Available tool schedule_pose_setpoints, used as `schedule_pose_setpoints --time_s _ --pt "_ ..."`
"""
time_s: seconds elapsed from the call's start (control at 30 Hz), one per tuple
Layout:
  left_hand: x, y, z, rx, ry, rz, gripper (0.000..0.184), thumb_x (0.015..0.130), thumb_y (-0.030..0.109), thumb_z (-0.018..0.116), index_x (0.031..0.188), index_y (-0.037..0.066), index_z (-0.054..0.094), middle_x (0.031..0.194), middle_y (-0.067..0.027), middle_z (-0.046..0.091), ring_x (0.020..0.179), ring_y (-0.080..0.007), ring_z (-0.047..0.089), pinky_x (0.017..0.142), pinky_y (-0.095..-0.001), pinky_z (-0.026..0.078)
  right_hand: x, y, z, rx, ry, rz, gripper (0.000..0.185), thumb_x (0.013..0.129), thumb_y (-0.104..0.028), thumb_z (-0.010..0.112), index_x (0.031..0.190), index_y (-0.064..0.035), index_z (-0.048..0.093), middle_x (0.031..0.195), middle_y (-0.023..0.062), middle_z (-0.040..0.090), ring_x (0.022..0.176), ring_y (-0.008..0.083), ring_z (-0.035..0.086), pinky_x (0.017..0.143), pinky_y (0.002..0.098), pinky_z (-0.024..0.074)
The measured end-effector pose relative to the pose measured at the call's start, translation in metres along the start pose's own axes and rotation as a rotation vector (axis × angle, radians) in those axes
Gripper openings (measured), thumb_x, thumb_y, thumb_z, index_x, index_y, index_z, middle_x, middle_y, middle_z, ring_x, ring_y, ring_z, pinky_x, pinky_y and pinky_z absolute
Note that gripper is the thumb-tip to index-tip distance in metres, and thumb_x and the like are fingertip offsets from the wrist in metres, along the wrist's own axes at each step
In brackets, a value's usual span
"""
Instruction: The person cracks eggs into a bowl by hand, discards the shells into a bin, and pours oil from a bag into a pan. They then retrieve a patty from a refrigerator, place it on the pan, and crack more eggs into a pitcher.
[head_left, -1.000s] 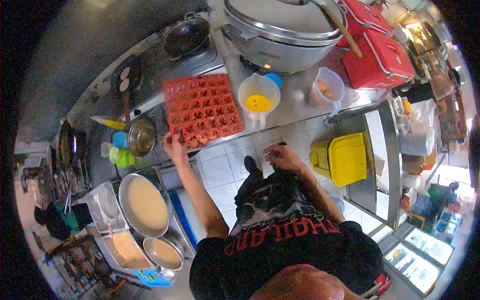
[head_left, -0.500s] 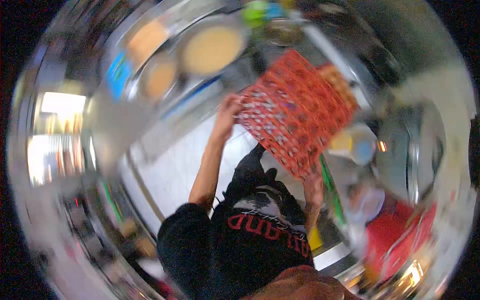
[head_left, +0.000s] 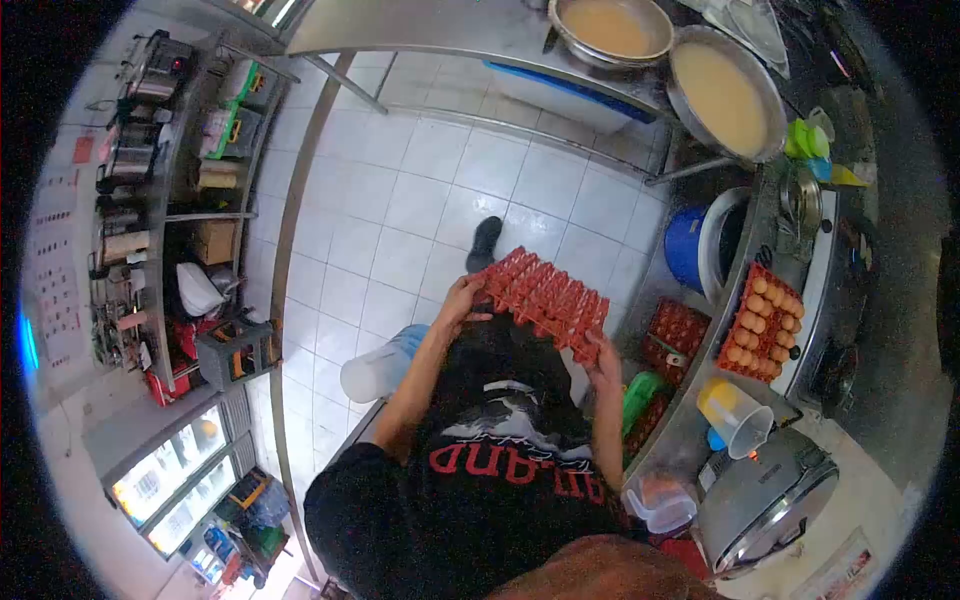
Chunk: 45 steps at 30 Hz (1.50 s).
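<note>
I hold a red egg tray [head_left: 545, 295] in front of my body at waist height, above the tiled floor. My left hand [head_left: 463, 303] is closed on its left edge. The right edge is gripped by my right hand [head_left: 603, 358]. No eggs show in this tray; whether several are stacked together I cannot tell. On the counter to the right lies another red egg tray with brown eggs [head_left: 762, 320] in it. More red egg trays [head_left: 676, 338] sit lower down, below the counter edge.
Two metal bowls of pale liquid, a smaller bowl [head_left: 612, 28] and a larger bowl [head_left: 728, 95], stand on the steel table. A blue pot [head_left: 690, 245] is below. A measuring jug [head_left: 735, 415] and a rice cooker [head_left: 770, 495] are at right, a shelf rack [head_left: 210, 215] at left.
My view and body have turned, so the bowls now appear at upper right. The held tray has gone from raised and broadside to lower and tipped flatter, still in both hands.
</note>
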<state>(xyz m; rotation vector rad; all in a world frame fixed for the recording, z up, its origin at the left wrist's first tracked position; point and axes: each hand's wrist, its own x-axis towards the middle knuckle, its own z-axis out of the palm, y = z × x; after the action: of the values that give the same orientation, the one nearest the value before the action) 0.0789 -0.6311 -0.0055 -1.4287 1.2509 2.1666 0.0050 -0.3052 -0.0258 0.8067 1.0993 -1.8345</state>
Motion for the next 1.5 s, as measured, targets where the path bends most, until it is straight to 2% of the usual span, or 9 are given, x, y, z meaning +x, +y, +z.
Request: schedule_pose_setpoints --time_s 0.27,0.43,0.5,0.57,0.67,0.77,1.13,1.3,1.5 --pt "0.063 -0.014 -0.163 -0.016 0.177 -0.031 0.047 0.093 0.026 0.056 0.134 0.005 0.044 0.117 -0.0107 0.057 0.096 -0.0227 0.061 0.07 -0.0355 0.057 0.201 0.055 0.083 -0.307 0.318 -0.031 0.058 0.083 0.001 0.055 0.137 -0.0185 0.044 0.122 0.0032 0.059 0.105 0.0224 0.059 0.083 0.037 0.0532" --pt "0.043 0.01 -0.301 -0.016 0.501 -0.042 0.044 0.092 0.026 0.057 0.129 0.005 0.048 0.113 -0.0119 0.06 0.089 -0.0243 0.063 0.067 -0.0353 0.056 0.307 0.055 0.097 -0.569 0.204 -0.212 0.061 0.081 0.0 0.058 0.139 -0.0111 0.044 0.121 0.0051 0.06 0.105 0.0226 0.058 0.085 0.0375 0.053" --pt "0.041 0.022 -0.335 0.022 0.594 -0.064 0.042 0.093 0.027 0.056 0.128 0.006 0.049 0.113 -0.012 0.06 0.089 -0.0255 0.064 0.066 -0.0358 0.056 0.365 0.076 0.031 -0.621 0.48 -0.1 0.06 0.078 0.001 0.059 0.136 -0.0058 0.047 0.121 0.0112 0.061 0.104 0.0247 0.06 0.088 0.0415 0.0521" --pt "0.051 0.033 -0.353 0.043 0.597 -0.036 0.039 0.094 0.028 0.055 0.126 0.006 0.05 0.112 -0.0123 0.06 0.089 -0.0256 0.065 0.065 -0.0355 0.055 0.364 0.069 0.017 -0.995 0.738 -0.044 0.058 0.083 -0.032 0.064 0.129 -0.0008 0.05 0.117 0.0204 0.062 0.096 0.0312 0.064 0.088 0.038 0.0517" --pt "0.08 0.052 -0.356 0.059 0.521 0.011 0.038 0.093 0.03 0.057 0.124 0.007 0.051 0.109 -0.0113 0.062 0.085 -0.0255 0.066 0.063 -0.0335 0.054 0.326 0.05 0.023 -1.362 0.965 -0.292 0.047 0.081 -0.008 0.062 0.128 -0.0051 0.055 0.098 0.0141 0.068 0.083 0.0205 0.065 0.072 0.0342 0.0565" --pt "0.118 0.078 -0.305 0.148 0.389 0.001 0.036 0.093 0.027 0.057 0.123 0.008 0.052 0.107 -0.0103 0.064 0.083 -0.0238 0.066 0.062 -0.0324 0.055 0.247 0.027 0.064 -0.72 0.552 -0.269 0.044 0.083 -0.013 0.063 0.126 -0.0059 0.056 0.086 0.0101 0.069 0.072 0.0158 0.064 0.061 0.0298 0.0558" --pt "0.186 0.13 -0.026 0.568 -0.241 0.133 0.048 0.095 0.034 0.055 0.13 0.003 0.048 0.12 -0.0179 0.06 0.096 -0.0305 0.064 0.074 -0.039 0.056 0.042 0.223 -0.033 0.402 0.767 -0.206 0.035 0.086 -0.008 0.065 0.12 -0.0053 0.057 0.084 0.0116 0.067 0.067 0.0172 0.065 0.054 0.0322 0.0529" --pt "0.173 0.087 0.043 0.603 -0.356 0.204 0.045 0.094 0.034 0.057 0.128 0.006 0.05 0.117 -0.0172 0.061 0.094 -0.0294 0.065 0.075 -0.0408 0.056 -0.02 0.213 -0.092 0.681 0.682 -0.529 0.03 0.087 -0.009 0.062 0.117 -0.0078 0.058 0.081 0.0084 0.066 0.064 0.0161 0.063 0.052 0.0308 0.051" --pt "0.102 0.039 0.101 0.603 -0.351 -0.047 0.052 0.099 0.029 0.042 0.143 0.003 0.033 0.137 -0.0187 0.047 0.116 -0.035 0.055 0.095 -0.0469 0.048 -0.095 0.065 -0.153 0.114 0.798 -0.842 0.027 0.09 -0.012 0.063 0.116 -0.0051 0.06 0.09 0.0054 0.067 0.073 0.0129 0.063 0.059 0.0277 0.051"
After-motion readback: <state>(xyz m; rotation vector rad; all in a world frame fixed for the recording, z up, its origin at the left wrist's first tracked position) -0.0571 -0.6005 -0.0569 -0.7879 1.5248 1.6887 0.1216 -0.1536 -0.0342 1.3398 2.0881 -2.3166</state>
